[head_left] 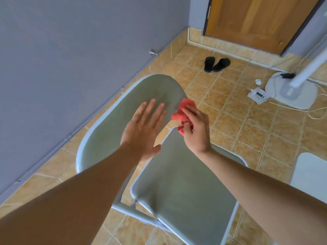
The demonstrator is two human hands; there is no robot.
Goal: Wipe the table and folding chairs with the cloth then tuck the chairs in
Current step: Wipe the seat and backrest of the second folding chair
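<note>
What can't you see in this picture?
Head view:
- cloth: mostly hidden inside the right hand.
- chair legs: hidden under the seat, cut off by the bottom edge.
- white surface, maybe the table: cut off by the right edge.
- fan: top cut off.
- box label: too small to read.

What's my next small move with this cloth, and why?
Probably sweep the cloth in your right hand across the backrest: it sits bunched at the backrest's edge, and your open left hand lies over the backrest, apparently steadying it.
</note>
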